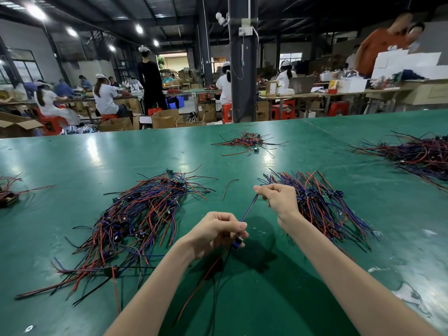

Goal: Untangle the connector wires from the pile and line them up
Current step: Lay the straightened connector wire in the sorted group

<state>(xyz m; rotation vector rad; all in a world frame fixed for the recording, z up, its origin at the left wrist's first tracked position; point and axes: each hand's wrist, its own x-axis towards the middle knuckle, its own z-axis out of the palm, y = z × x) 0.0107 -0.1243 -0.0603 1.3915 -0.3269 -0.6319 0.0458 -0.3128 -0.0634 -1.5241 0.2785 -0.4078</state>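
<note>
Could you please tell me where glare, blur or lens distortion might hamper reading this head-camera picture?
Head view: ceiling lamps throw white glare patches on the green table; the person in orange at far right is motion-blurred; window frames at far left lean from wide-angle distortion; the left hand and right hand, both pinching the blue wire, are sharp, casting a dark shadow beneath them.

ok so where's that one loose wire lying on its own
In the head view the loose wire lies on the green table, in the gap between the left pile and the right pile, just left of the right hand.
</note>
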